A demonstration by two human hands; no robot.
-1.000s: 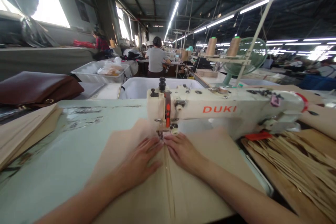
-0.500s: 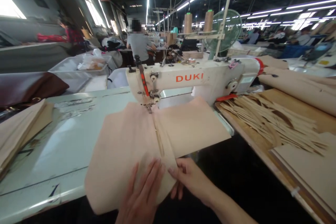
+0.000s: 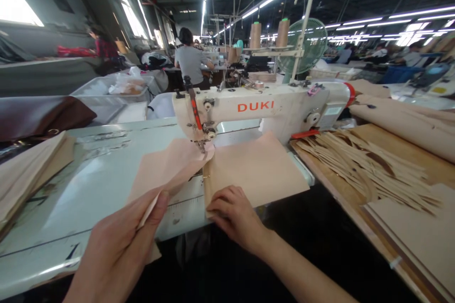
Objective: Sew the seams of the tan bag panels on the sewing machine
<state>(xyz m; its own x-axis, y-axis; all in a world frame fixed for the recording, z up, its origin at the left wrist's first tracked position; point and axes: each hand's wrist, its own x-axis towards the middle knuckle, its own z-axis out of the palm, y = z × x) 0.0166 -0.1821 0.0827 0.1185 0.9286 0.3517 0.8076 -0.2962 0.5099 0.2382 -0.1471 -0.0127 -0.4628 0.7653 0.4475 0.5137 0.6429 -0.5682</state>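
Under the needle of a white sewing machine [image 3: 256, 106] lie two pale beige fabric panels. My left hand [image 3: 122, 236] pinches the edge of the left panel [image 3: 156, 165] and holds it raised and folded back, so the pale-green machine bed shows between the panels. The right panel [image 3: 256, 161] rests flat below the machine arm. At its near left corner my right hand [image 3: 234, 213] has its fingers closed on the edge, where a narrow folded strip [image 3: 208, 180] with a small metallic glint runs up towards the presser foot [image 3: 202, 147].
On the right, a wooden table [image 3: 369, 132] bears a heap of beige strips [image 3: 366, 165] and flat panels [image 3: 415, 227]. Stacked pieces [image 3: 31, 175] sit at the left. Two thread cones [image 3: 256, 35] and a green fan [image 3: 307, 45] stand behind; a person [image 3: 190, 57] sits farther back.
My left hand has gone from lying flat on the fabric to lifting the left panel's edge leftward. My right hand has shifted slightly up and left along the strip. The panels have parted.
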